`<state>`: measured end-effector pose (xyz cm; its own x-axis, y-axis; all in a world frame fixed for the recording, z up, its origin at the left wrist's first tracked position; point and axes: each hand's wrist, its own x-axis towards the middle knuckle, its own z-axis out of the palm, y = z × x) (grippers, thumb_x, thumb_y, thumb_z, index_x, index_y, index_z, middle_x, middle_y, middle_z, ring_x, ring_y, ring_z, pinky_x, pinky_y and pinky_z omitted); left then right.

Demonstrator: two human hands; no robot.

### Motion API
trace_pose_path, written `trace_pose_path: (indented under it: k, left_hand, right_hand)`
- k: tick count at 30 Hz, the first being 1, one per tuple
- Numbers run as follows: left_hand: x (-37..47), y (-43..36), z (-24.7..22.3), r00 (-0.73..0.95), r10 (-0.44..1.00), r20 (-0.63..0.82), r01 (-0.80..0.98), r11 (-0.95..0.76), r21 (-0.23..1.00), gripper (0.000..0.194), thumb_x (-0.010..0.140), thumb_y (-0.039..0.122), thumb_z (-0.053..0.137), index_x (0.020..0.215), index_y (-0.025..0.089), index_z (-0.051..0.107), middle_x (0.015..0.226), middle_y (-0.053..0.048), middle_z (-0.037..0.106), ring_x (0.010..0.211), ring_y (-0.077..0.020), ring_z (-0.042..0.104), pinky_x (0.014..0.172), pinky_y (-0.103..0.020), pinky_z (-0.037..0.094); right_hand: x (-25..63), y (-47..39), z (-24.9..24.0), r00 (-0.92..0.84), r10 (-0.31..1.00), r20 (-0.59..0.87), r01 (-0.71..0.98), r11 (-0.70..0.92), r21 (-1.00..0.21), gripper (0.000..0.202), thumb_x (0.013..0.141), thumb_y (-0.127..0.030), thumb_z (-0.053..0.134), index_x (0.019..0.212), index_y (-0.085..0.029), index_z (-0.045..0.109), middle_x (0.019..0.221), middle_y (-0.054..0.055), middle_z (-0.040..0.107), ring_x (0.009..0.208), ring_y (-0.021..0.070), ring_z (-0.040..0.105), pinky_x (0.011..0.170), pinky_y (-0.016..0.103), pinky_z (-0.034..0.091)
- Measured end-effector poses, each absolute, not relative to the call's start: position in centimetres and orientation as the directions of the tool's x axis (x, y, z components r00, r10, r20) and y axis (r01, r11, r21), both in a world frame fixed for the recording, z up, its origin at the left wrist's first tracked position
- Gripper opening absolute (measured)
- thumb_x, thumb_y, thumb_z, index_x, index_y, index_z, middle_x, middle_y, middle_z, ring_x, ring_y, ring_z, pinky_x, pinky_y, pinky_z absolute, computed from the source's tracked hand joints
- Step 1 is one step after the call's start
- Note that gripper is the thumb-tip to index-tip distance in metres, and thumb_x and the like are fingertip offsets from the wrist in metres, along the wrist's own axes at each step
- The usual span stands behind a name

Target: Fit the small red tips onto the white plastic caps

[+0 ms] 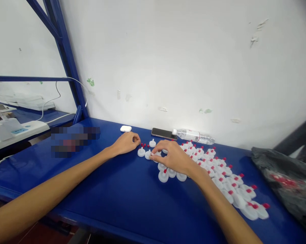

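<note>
My left hand (127,142) is at the middle of the blue table (122,203), thumb and finger pinched beside several small red caps (148,146); what the fingertips hold, if anything, is too small to name. To its right, my right hand (172,156) reaches over white round pieces with narrow necks, its thumb and finger closed around the neck of one white piece (148,155). Another white piece (141,152) without a cap stands between the hands. Many white pieces with red caps (221,183) spread out to the right.
A phone (163,133), a clear bottle (193,136) and a small white case (126,128) lie along the wall. A dark plastic bag (285,183) with red items rests at the right. A white power strip (23,130) is at the left.
</note>
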<state>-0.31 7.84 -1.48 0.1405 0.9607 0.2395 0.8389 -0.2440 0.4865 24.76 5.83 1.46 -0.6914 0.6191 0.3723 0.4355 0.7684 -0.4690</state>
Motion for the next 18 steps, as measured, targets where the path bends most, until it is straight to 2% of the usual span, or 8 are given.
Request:
trace_pose_path:
  k: [7,11,14,18]
  left_hand:
    - [-0.2,7.7,-1.5,0.122,0.954,0.273,0.852,-0.242,0.465,0.027,0.087,0.032,0.050,0.079,0.021,0.074,0.073,-0.002,0.072,0.065,-0.0182,0.062,0.059,-0.029,0.037]
    - [-0.1,7.5,-1.3,0.101,0.940,0.326,0.856,-0.249,0.453,0.030,0.090,0.031,0.048,0.079,0.021,0.073,0.071,-0.002,0.071,0.064,-0.0192,0.060,0.061,-0.030,0.037]
    - [0.2,7.2,-0.8,0.084,0.915,0.395,0.854,-0.270,0.445,0.031,0.093,0.032,0.046,0.079,0.020,0.071,0.077,-0.003,0.072,0.071,-0.0204,0.061,0.065,-0.032,0.038]
    - [0.9,6.2,0.3,0.074,0.860,0.505,0.837,-0.329,0.437,0.031,0.097,0.035,0.045,0.087,0.020,0.070,0.087,-0.004,0.071,0.077,-0.0201,0.060,0.071,-0.033,0.041]
  right_hand:
    - [25.5,6.0,2.4,-0.687,0.673,0.273,0.517,0.717,-0.467,0.016,0.089,-0.040,0.070,0.094,-0.027,0.078,0.096,0.000,0.077,0.091,0.0195,0.069,0.081,0.031,0.047]
    - [26.9,6.2,3.5,-0.701,0.692,0.174,0.550,0.679,-0.486,0.017,0.081,-0.043,0.077,0.084,-0.026,0.079,0.076,-0.002,0.075,0.068,0.0165,0.067,0.063,0.029,0.046]
    - [27.5,6.3,3.7,-0.722,0.683,0.108,0.551,0.662,-0.508,0.014,0.078,-0.039,0.079,0.074,-0.026,0.080,0.065,-0.003,0.072,0.056,0.0144,0.063,0.052,0.027,0.041]
    - [27.4,6.5,3.8,-0.684,0.700,0.205,0.526,0.668,-0.525,0.011,0.082,-0.033,0.076,0.075,-0.026,0.079,0.069,-0.002,0.074,0.065,0.0156,0.065,0.060,0.028,0.045]
